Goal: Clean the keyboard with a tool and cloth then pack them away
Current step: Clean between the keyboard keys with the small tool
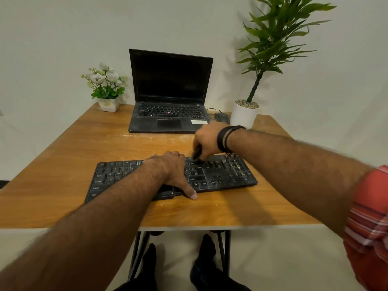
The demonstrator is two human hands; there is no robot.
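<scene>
Keyboard (220, 175): black, full-size, flat slab. It lies near the front edge of the wooden table (63, 164), slightly skewed, with its right end farther from you than its left.

Condition: pale dust or smear shows on the keys and frame, most plainly toward the right end.

Handling, as a judgement: rigid and light, likely to slide on the smooth tabletop under a sideways push. The keycaps are loose-fitting parts, so treat them as the fragile area and work between them without levering. Take hold at the front and back edges of the frame or press down on its body; do not lift it by the keys.

Left hand (170, 169): your palm rests on the middle of the keyboard, fingers curved over the back rows and thumb stretched to the front edge on the table. It steadies the board and grips nothing.

Right hand (207, 141): your fingers are curled round a dark tool (197, 154), its lower end at the top key rows on the right. What kind of tool it is cannot be told; it is blurred.

Cloth: not in view.

Also present: open laptop (170, 91), mouse (221, 117), flower pot (107, 89), tall potted plant (245, 114).
</scene>
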